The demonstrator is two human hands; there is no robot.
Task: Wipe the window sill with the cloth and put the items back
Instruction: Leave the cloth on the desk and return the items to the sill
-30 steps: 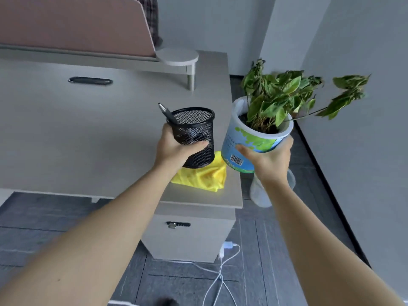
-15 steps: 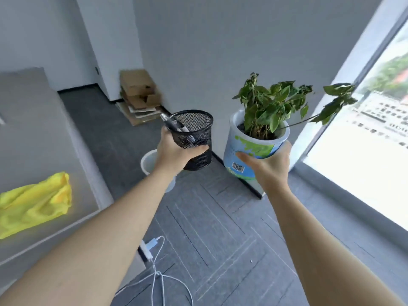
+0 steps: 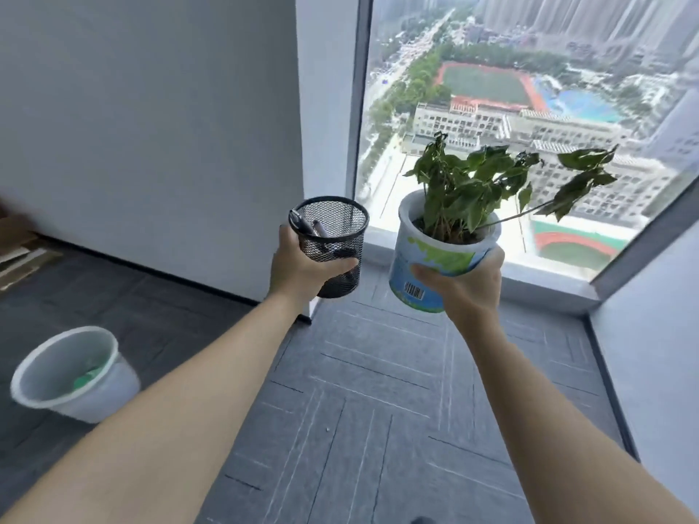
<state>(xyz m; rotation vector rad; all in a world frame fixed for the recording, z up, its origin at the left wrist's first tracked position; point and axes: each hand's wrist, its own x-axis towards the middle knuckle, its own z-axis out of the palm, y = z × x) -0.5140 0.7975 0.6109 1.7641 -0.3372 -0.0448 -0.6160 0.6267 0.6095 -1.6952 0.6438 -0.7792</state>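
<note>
Both hands gripped loads short of the sill (image 3: 472, 276), left hand (image 3: 299, 268) around the holder (image 3: 333, 236), right hand (image 3: 467, 287) under the tilted pot (image 3: 435, 266), which might slip.

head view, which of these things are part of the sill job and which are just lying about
Part of the job:
mesh pen holder, in the left hand
potted plant, in the right hand
window sill, bare ahead

Just lying about:
white bin on the floor
cardboard by the wall
</note>
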